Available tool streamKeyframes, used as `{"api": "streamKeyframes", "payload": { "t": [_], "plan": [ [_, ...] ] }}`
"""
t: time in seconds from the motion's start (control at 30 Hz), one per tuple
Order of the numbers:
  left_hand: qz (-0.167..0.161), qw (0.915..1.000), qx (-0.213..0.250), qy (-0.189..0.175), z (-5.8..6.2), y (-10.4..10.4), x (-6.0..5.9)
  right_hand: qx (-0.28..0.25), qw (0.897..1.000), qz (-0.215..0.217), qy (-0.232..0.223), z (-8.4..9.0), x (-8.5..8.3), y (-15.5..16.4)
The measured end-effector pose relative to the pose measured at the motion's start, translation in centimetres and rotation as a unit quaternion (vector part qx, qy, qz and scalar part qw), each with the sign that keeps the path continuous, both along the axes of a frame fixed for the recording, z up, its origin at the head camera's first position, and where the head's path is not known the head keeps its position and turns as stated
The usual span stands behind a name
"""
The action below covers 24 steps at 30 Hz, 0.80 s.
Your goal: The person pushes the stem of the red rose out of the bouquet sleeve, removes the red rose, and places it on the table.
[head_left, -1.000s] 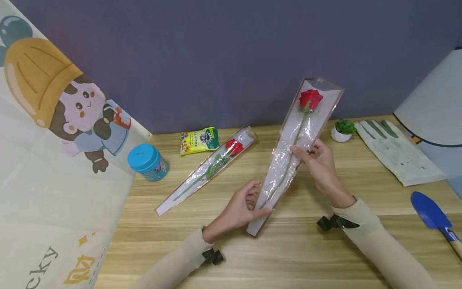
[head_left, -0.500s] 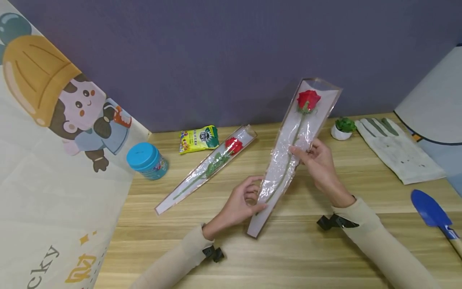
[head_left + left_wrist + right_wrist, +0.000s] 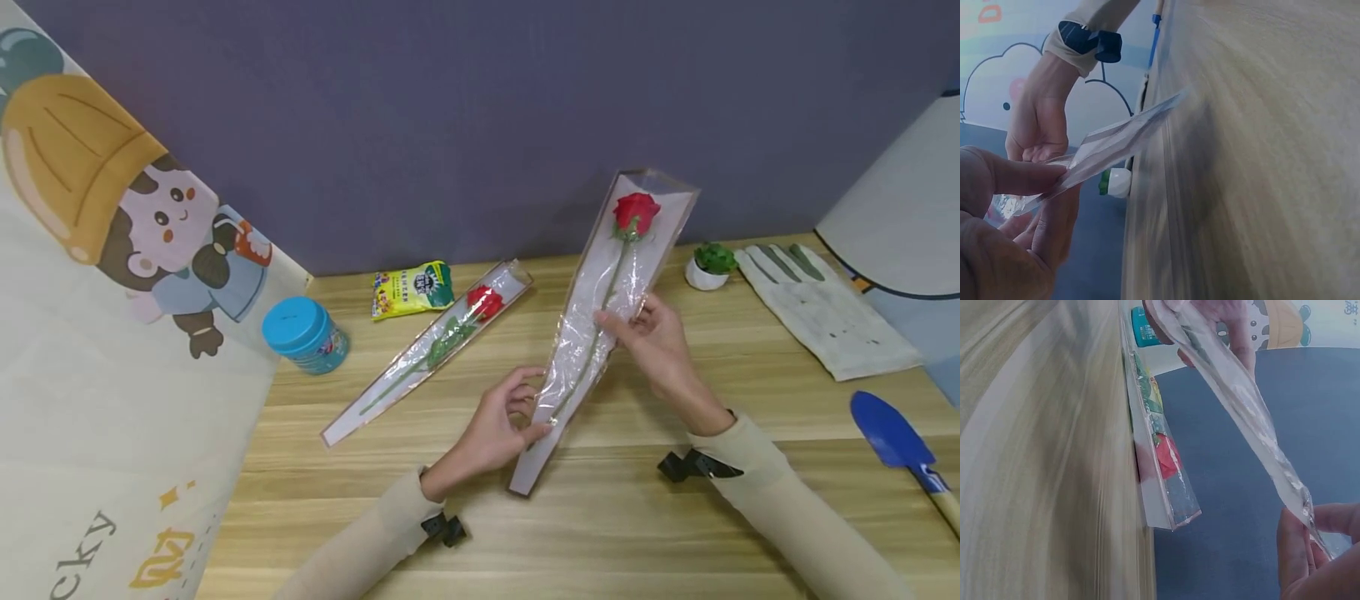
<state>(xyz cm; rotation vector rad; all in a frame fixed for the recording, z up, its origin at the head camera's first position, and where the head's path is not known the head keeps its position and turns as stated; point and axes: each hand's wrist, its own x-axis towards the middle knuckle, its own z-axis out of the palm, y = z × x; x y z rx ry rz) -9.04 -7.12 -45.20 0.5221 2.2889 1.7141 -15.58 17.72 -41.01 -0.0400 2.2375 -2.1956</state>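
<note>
Both forearms reach forward over the wooden surface [image 3: 675,533]. The left hand [image 3: 498,425] pinches the low end of a clear-sleeved red rose [image 3: 607,292]; the right hand [image 3: 652,337] grips its middle, tilting it up.

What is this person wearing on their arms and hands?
Both hands, left hand and right hand, are bare, with no gloves or rings visible. Long beige sleeves cover both arms to the wrists. A small black strap or clip sits at each wrist, likely holding the wrist cameras.
</note>
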Motion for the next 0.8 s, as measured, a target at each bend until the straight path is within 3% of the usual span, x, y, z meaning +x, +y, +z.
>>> {"api": "streamKeyframes", "payload": {
  "t": [0.2, 0.8],
  "plan": [
    [0.000, 0.9999, -0.006, 0.010, -0.1, -0.1, 0.1, 0.056, 0.998, 0.012, 0.016, -0.1, 0.5, -0.5],
    [0.006, 0.9995, 0.027, 0.015, 0.3, -0.5, -0.2, 0.064, 0.996, 0.059, 0.030, -1.6, 2.2, -2.5]
  ]
}}
